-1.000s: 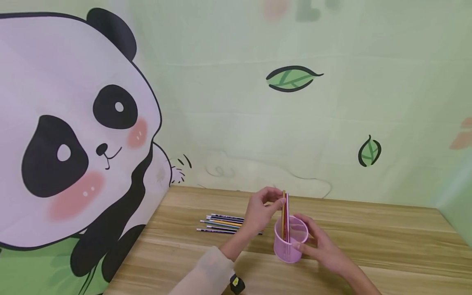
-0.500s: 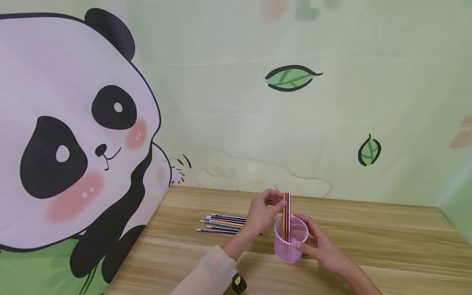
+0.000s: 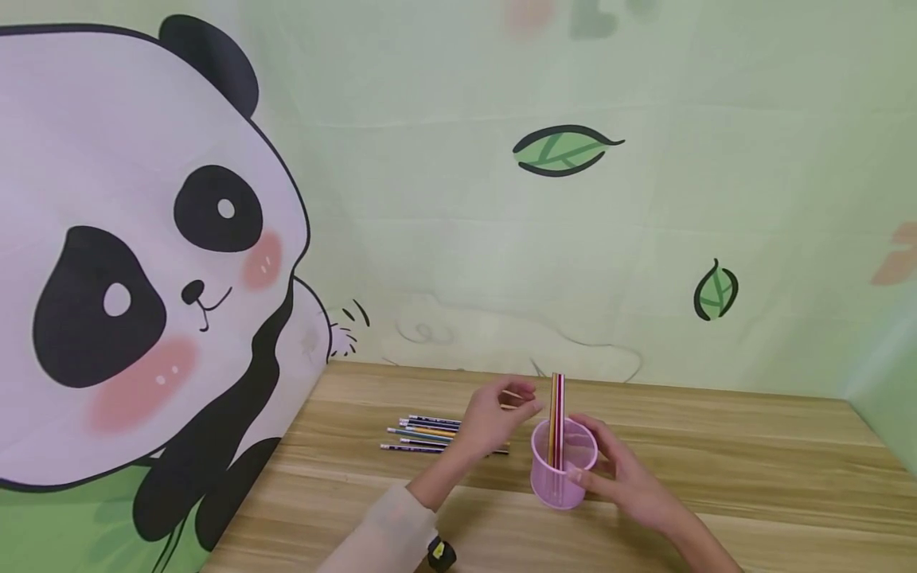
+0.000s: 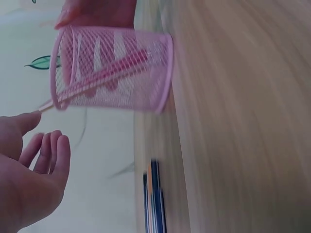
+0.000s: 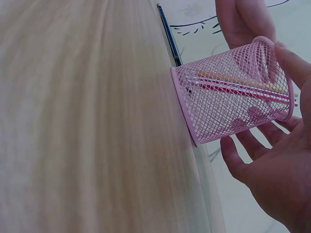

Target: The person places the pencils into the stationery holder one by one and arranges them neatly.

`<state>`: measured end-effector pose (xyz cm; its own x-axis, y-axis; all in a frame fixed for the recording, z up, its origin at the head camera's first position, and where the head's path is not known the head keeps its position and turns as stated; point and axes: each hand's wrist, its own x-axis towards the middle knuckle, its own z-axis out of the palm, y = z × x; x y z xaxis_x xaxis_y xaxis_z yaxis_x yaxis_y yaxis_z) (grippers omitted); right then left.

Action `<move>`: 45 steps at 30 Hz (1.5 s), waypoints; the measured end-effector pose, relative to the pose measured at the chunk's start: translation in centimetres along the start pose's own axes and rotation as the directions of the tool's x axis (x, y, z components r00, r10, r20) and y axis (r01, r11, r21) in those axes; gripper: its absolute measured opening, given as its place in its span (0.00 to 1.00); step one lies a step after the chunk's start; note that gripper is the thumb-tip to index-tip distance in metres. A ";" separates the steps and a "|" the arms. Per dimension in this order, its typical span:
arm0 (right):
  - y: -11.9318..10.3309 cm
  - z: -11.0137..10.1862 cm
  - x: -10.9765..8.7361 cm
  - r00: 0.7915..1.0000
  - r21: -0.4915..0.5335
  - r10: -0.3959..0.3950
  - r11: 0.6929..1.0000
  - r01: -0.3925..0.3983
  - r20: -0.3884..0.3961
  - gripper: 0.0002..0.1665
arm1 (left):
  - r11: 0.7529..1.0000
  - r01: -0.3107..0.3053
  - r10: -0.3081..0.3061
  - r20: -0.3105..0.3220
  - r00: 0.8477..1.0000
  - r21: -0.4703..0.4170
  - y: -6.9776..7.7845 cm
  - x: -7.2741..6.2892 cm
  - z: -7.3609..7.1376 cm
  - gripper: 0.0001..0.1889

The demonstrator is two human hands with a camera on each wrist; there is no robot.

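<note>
A pink mesh pencil cup [image 3: 546, 487] stands upright on the wooden table. Several pencils [image 3: 557, 398], yellow, dark red and whitish, lean inside it and poke above the rim. My right hand [image 3: 634, 485] holds the cup from the right, thumb at the near rim and fingers round the far side; the right wrist view shows this grip on the mesh [image 5: 228, 111]. Just left of the pencil tops hovers my left hand [image 3: 490, 422], fingers loosely bent, holding nothing. In the left wrist view a small gap separates most of its fingers [image 4: 60, 160] from the cup.
Left of the cup lies a loose bunch of pencils [image 3: 415, 430], mostly dark, with white-tipped ends; my left hand and forearm hide part of it. Behind the table [image 3: 716, 461] rises a pale green backdrop with leaves, and a printed panda [image 3: 236, 318] fills the left side.
My left hand has let go of the pencils in the cup and moved slightly left and down. The right hand and the cup have stayed in place.
</note>
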<state>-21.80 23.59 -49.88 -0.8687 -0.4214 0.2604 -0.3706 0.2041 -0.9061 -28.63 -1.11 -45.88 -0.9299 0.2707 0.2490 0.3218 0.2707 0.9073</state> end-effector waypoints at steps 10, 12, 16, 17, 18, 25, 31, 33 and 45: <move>0.0 -0.2 -0.3 1.000 0.006 0.002 1.000 -0.002 -0.012 0.44 | 0.956 -0.139 0.100 0.159 0.982 0.258 -1.2 -1.6 -4.4 0.08; 0.0 -0.2 -0.3 1.000 0.002 0.001 1.000 -0.001 -0.013 0.44 | 0.936 -0.156 0.099 0.190 0.977 0.315 -1.6 -1.9 -5.2 0.08; -0.1 -0.3 -0.2 1.000 0.002 -0.004 1.000 0.004 -0.008 0.44 | 0.892 -0.175 0.073 0.250 0.966 0.416 -2.7 -2.3 -6.6 0.06; -0.1 -0.3 -0.2 1.000 0.002 -0.006 1.000 0.006 -0.008 0.44 | 0.881 -0.182 0.069 0.263 0.962 0.436 -2.9 -2.5 -6.8 0.06; 0.0 -0.3 -0.2 1.000 0.004 -0.007 1.000 0.007 -0.007 0.44 | 0.869 -0.189 0.065 0.275 0.959 0.456 -3.1 -2.6 -7.0 0.05; -0.1 -0.2 -0.3 1.000 0.006 0.005 1.000 -0.005 -0.010 0.44 | 0.831 -0.237 0.057 0.347 0.936 0.503 -4.5 -3.4 -7.1 0.07; -0.3 -0.1 -0.4 1.000 0.006 0.015 1.000 -0.015 -0.009 0.44 | 0.815 -0.260 0.065 0.364 0.929 0.518 -5.3 -3.7 -6.6 0.07; -0.3 -0.1 -0.3 1.000 0.004 0.010 1.000 -0.010 -0.007 0.44 | 0.801 -0.267 0.070 0.359 0.931 0.535 -5.5 -3.7 -6.5 0.07; -0.3 0.1 -0.1 1.000 -0.012 0.004 1.000 -0.004 -0.003 0.44 | 0.813 -0.223 0.022 0.355 0.935 0.538 -5.7 -3.9 -6.4 0.07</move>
<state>-21.55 23.47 -49.64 -0.8713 -0.4177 0.2575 -0.3709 0.2169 -0.9030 -28.00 -9.58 -49.85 -0.7991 0.5865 0.1323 0.5649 0.6570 0.4993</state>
